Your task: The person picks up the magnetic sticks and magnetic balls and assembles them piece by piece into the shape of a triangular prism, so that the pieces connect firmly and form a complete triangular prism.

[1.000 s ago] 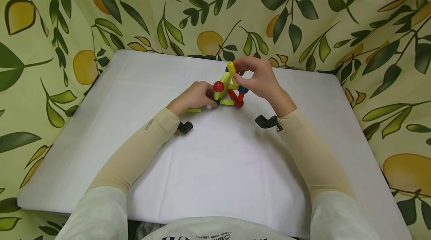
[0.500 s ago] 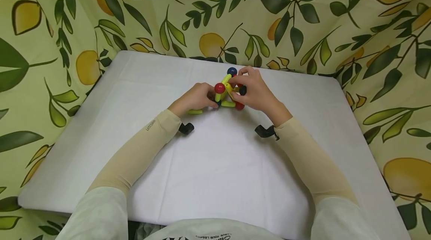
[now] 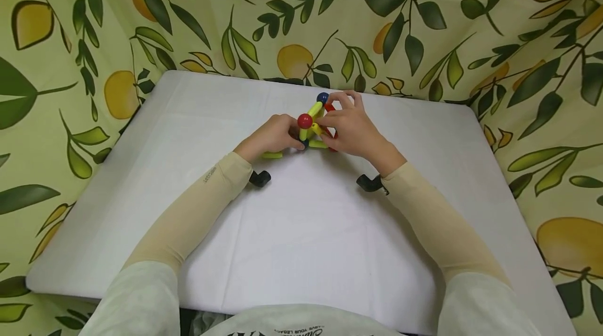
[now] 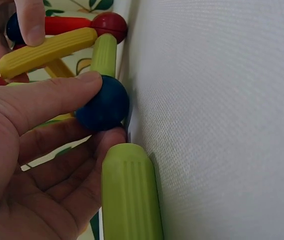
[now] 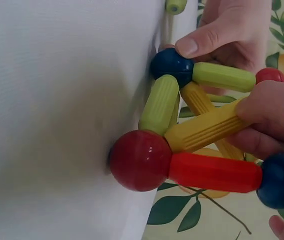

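A frame of magnetic rods and balls stands toward the back of the table. My left hand (image 3: 275, 133) pinches its low blue ball (image 4: 106, 102) between thumb and fingers, close to the tabletop. My right hand (image 3: 355, 129) grips a yellow rod (image 5: 204, 130), which slants with one end at the low red ball (image 5: 140, 161). A short green rod (image 5: 160, 104) links that red ball with the blue one. From the red ball a red rod (image 5: 214, 171) leads to another blue ball (image 5: 278, 180). A higher red ball (image 3: 304, 121) sits near the yellow rod's free end.
A loose green rod (image 4: 131, 195) lies on the white table (image 3: 301, 231) beside my left hand. Black wrist mounts (image 3: 369, 183) stick out under both wrists. A leaf-and-fruit patterned curtain (image 3: 301, 22) hangs behind the table's back edge.
My right hand has come down and left with the yellow rod, whose upper end has dropped from above the frame to near the higher red ball. The left hand keeps its place.
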`<state>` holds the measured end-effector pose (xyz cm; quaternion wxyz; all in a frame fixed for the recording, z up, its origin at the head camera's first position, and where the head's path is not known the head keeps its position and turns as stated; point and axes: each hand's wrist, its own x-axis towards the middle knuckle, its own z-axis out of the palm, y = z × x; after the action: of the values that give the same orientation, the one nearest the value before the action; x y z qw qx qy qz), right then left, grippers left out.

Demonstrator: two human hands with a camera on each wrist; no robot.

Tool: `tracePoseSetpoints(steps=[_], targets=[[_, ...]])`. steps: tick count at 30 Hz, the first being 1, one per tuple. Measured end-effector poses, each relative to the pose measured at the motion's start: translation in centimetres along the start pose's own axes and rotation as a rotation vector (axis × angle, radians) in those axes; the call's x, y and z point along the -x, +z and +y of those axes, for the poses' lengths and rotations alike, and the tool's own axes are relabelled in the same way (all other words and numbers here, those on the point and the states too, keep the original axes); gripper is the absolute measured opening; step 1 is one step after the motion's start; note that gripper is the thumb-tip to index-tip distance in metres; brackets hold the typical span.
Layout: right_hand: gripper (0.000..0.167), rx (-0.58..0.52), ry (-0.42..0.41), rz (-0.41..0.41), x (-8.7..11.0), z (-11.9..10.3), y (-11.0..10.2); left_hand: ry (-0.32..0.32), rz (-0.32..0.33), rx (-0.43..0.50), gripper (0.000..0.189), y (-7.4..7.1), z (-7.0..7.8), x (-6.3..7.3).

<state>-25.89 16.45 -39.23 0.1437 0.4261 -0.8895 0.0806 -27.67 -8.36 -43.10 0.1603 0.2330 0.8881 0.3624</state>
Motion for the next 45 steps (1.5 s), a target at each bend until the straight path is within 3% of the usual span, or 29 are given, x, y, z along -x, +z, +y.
tracePoseSetpoints(steps=[7, 12, 14, 17, 20, 24, 28, 38, 45], targets=[[0.025, -0.02, 0.012, 0.009, 0.2, 0.1, 0.3, -0.001, -0.002, 0.006, 0.036, 0.2, 0.3, 0.2], [0.025, -0.138, 0.007, 0.133, 0.7, 0.4, 0.0, -0.003, 0.004, 0.002, 0.037, 0.3, 0.4, 0.2], [0.024, -0.227, 0.04, 0.216, 1.1, 0.7, -0.4, -0.008, 0.009, -0.002, 0.037, 0.3, 0.3, 0.2], [0.021, -0.372, 0.151, 0.326, 2.0, 1.3, -1.3, -0.024, 0.003, -0.022, 0.041, -0.2, 0.4, 0.2], [0.018, -0.47, 0.284, 0.375, 3.4, 2.2, -1.0, -0.037, -0.017, -0.053, 0.052, -1.4, 0.6, 0.8], [0.019, -0.609, 0.46, 0.329, 5.2, 3.2, 0.0, -0.007, -0.045, -0.092, 0.053, -3.9, 0.8, 2.3], [0.021, -0.734, 0.547, 0.255, 6.3, 3.7, 0.8, 0.033, -0.084, -0.138, 0.039, -5.3, 0.7, 3.7], [0.026, -0.762, 0.485, 0.026, 6.5, 3.7, 1.7, 0.035, -0.146, -0.194, 0.025, -3.7, -1.2, 5.4], [0.024, -0.742, 0.509, -0.035, 6.4, 3.3, 1.9, 0.084, -0.16, -0.222, 0.022, -2.9, -1.7, 5.2]])
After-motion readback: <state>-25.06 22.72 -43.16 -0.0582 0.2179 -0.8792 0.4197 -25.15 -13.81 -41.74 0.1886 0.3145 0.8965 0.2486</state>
